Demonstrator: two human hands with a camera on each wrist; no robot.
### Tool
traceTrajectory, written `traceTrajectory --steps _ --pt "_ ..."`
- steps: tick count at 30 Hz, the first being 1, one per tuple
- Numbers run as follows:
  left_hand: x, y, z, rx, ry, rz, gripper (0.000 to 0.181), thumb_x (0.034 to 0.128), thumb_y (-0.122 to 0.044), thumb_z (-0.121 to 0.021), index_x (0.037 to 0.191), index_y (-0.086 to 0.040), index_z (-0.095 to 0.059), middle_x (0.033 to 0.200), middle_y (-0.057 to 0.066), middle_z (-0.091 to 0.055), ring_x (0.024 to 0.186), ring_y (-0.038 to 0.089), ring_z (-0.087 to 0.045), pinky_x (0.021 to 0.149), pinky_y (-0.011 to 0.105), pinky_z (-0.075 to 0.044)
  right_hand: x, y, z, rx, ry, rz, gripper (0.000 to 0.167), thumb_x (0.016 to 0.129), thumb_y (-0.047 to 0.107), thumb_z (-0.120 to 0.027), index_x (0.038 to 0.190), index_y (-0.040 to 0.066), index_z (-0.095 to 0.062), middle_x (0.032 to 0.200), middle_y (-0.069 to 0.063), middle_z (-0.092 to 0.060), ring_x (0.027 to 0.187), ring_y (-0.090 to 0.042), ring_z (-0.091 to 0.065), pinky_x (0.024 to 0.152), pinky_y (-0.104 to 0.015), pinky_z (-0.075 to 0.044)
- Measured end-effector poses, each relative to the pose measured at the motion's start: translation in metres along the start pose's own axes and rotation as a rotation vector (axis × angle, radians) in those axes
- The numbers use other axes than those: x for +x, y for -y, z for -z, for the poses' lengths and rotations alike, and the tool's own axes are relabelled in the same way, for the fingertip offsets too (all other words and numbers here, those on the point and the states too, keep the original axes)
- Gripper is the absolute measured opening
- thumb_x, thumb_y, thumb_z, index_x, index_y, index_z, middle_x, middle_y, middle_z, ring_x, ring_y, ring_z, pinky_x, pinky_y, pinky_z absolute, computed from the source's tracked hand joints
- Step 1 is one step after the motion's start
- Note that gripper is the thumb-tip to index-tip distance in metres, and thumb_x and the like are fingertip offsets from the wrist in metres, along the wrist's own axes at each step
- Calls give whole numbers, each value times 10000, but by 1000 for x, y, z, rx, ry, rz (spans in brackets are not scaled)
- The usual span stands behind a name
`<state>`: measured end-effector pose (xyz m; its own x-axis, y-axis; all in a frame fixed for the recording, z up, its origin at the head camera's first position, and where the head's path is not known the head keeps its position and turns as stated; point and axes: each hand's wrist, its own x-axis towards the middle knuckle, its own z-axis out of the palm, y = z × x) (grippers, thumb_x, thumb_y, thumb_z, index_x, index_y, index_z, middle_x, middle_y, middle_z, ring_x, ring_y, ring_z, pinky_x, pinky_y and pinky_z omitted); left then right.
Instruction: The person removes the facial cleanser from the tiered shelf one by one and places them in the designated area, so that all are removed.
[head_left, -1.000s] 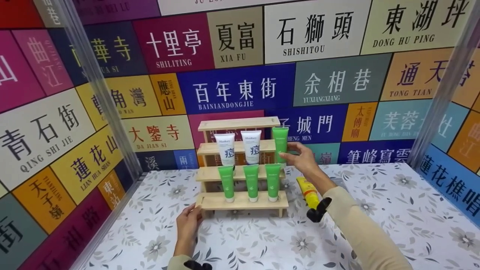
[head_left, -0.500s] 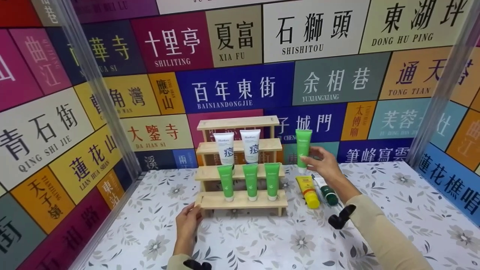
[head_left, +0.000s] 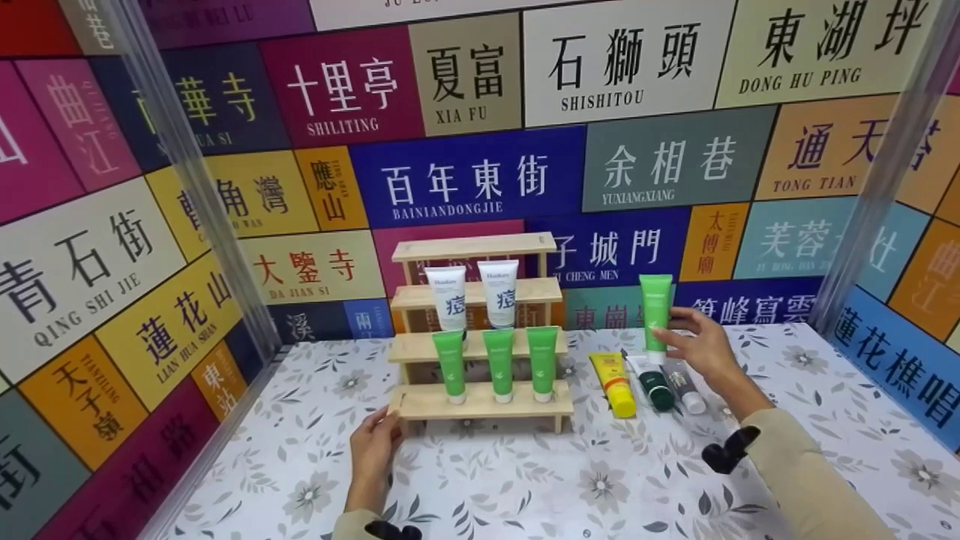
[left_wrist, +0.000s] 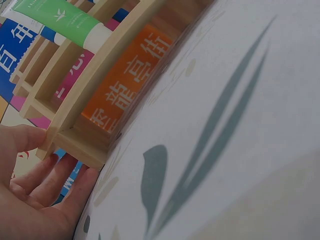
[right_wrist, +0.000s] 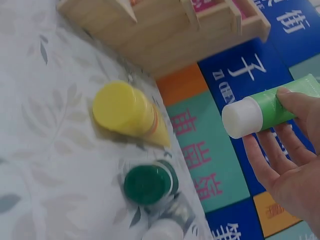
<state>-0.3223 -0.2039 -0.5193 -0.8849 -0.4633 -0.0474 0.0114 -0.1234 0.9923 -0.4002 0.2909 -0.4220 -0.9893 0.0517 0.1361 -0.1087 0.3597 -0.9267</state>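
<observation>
A green tube (head_left: 655, 315) with a white cap is held upright by the right hand (head_left: 705, 352), above the tubes lying on the table. In the right wrist view, thumb and fingers pinch the green tube (right_wrist: 277, 107). The left hand (head_left: 373, 450) grips the lower left end of the wooden tiered rack (head_left: 480, 406); in the left wrist view its thumb and fingers (left_wrist: 37, 185) are around the rack's end (left_wrist: 82, 145). Three green tubes (head_left: 501, 366) stand on the lowest tier, and two white tubes (head_left: 498, 294) stand higher up. The top tier (head_left: 474, 245) is bare.
Right of the rack lie a yellow tube (head_left: 616, 384), a white tube with a dark green cap (head_left: 655, 386) and a grey tube (head_left: 686, 388). A floral cloth (head_left: 480, 480) covers the table. Sign-printed walls (head_left: 465, 180) stand behind and at the sides.
The right hand has carried the green tube from the rack's right side further right, over the lying tubes, uncovering the green-capped and grey ones. The left hand has stayed at the rack.
</observation>
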Motion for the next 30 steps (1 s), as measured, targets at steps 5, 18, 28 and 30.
traceTrajectory --steps 5,18,28,30 --pt "0 0 3 -12 18 7 460 962 -131 -629 1351 100 -547 927 45 -729 872 140 -691 783 260 -592 -3 -15 15 -21 -16 -19 778 922 434 -696 1512 51 -364 1440 -246 -490 910 51 -587 883 -324 -606" --pt "-1 -1 2 -5 27 20 456 974 -141 -614 1359 93 -542 1017 112 -725 911 159 -688 844 297 -597 -10 -48 47 -76 25 -133 796 957 505 -616 1549 61 -325 1465 -262 -455 909 24 -588 856 -293 -595" --pt "1 1 0 -5 21 20 452 964 -145 -625 1351 79 -559 1020 113 -732 922 181 -701 839 295 -602 -9 -82 58 -65 39 -281 830 962 449 -633 1563 9 -268 1540 -326 -328 933 -33 -607 814 -276 -601" --pt "1 2 1 -15 21 14 446 960 -137 -629 1340 86 -565 978 84 -736 902 172 -701 820 281 -602 -9 -86 58 -54 38 -300 821 966 424 -636 1559 -7 -266 1549 -332 -302 894 -11 -605 812 -281 -604"
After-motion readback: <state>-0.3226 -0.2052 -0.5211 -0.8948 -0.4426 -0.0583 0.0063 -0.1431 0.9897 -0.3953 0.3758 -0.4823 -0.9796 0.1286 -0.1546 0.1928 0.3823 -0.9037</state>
